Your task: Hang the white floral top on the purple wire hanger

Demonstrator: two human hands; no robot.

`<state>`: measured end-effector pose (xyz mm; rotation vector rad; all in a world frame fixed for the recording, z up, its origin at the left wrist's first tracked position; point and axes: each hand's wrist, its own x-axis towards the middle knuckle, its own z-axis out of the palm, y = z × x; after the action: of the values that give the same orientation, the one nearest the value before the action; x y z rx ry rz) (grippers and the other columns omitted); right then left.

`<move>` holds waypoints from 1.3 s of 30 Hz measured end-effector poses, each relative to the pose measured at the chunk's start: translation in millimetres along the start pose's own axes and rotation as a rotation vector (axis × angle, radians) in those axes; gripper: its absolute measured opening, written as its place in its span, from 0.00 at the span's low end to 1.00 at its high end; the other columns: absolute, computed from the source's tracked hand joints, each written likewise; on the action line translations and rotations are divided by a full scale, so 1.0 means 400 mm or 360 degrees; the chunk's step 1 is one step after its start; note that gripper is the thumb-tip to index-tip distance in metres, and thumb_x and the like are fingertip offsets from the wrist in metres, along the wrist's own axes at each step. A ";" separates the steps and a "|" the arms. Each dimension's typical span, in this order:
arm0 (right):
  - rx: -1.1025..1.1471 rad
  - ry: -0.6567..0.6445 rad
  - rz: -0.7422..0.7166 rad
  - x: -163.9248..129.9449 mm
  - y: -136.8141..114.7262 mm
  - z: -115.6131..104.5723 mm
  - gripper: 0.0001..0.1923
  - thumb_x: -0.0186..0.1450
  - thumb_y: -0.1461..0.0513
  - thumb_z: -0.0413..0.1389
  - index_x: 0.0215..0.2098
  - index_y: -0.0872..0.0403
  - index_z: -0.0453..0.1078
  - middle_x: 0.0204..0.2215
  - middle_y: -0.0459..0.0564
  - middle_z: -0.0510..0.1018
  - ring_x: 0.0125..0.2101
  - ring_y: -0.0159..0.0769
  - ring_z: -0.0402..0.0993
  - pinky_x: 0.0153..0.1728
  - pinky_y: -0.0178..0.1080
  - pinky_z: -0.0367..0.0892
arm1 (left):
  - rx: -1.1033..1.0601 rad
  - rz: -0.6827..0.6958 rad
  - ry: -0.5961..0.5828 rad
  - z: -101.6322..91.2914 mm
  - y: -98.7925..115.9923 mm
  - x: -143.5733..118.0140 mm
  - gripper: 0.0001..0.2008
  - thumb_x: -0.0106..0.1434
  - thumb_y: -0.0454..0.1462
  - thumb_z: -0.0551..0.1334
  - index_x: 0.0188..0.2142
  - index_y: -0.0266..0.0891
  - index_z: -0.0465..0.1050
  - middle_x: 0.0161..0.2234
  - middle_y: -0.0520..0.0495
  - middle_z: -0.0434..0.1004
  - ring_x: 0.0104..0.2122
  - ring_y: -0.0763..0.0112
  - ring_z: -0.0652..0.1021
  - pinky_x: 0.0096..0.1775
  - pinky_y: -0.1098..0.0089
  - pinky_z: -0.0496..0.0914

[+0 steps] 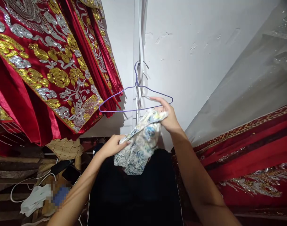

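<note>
A floral garment (142,141), white with blue and yellow print, is bunched between my two hands in front of my dark clothing. My left hand (114,146) grips its lower left edge, thumb on top of the cloth. At the upper right end, my right hand (167,116) pinches the fabric with the index finger stretched out toward the hanger. A purple wire hanger (118,110) hangs just above the garment with nothing on it. The right fingertips lie close to the hanger's right corner; whether they touch it I cannot tell. Part of the garment is folded under and hidden.
Red costumes with gold and silver sequins (58,75) hang at upper left. More red embroidered cloth (251,175) and a sheer cover (230,88) are at right. A white wall (181,47) stands ahead. A phone (71,174), cable and white tissue (36,199) lie at lower left.
</note>
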<state>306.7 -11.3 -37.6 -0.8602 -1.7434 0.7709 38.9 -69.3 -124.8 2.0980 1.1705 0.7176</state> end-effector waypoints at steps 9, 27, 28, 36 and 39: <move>-0.0245 0.0061 0.0076 0.075 0.159 0.003 0.07 0.55 0.64 0.55 0.26 0.57 0.75 0.24 0.48 0.77 0.28 0.36 0.72 0.30 0.35 0.61 | 0.0688 -0.0397 0.0134 -0.168 -0.122 -0.053 0.17 0.69 0.47 0.54 0.34 0.41 0.76 0.34 0.44 0.82 0.36 0.57 0.80 0.37 0.67 0.69; -0.0281 0.0150 0.0066 0.012 0.066 -0.034 0.05 0.53 0.65 0.54 0.23 0.56 0.71 0.22 0.46 0.73 0.26 0.33 0.67 0.27 0.35 0.58 | 0.0601 0.0338 0.0960 -0.222 0.024 -0.068 0.10 0.62 0.34 0.55 0.25 0.39 0.69 0.54 0.41 0.79 0.52 0.56 0.79 0.55 0.61 0.71; -0.0290 0.0151 0.0071 0.013 0.069 -0.031 0.04 0.53 0.64 0.54 0.23 0.56 0.70 0.21 0.46 0.72 0.26 0.33 0.66 0.27 0.35 0.57 | 0.0608 0.0330 0.0973 -0.222 0.030 -0.084 0.10 0.62 0.34 0.55 0.24 0.39 0.67 0.54 0.41 0.79 0.52 0.56 0.79 0.55 0.61 0.71; -0.0125 0.0205 0.0096 -0.037 0.041 0.047 0.01 0.52 0.64 0.56 0.24 0.54 0.67 0.22 0.45 0.70 0.27 0.33 0.66 0.28 0.35 0.58 | 0.0609 0.0451 0.0919 -0.275 0.169 -0.001 0.08 0.63 0.34 0.54 0.28 0.40 0.67 0.55 0.44 0.76 0.57 0.56 0.75 0.59 0.56 0.68; -0.0055 0.0130 0.0112 -0.068 0.012 0.067 0.05 0.52 0.63 0.58 0.29 0.54 0.71 0.26 0.45 0.73 0.30 0.35 0.69 0.30 0.35 0.61 | 0.0734 0.0402 0.0832 -0.287 0.204 0.079 0.11 0.61 0.31 0.56 0.41 0.40 0.72 0.48 0.43 0.79 0.48 0.59 0.79 0.53 0.59 0.72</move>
<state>288.6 -34.0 -63.1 -0.9678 -1.6662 0.7436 15.8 -46.0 16.0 2.5607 1.4666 1.2693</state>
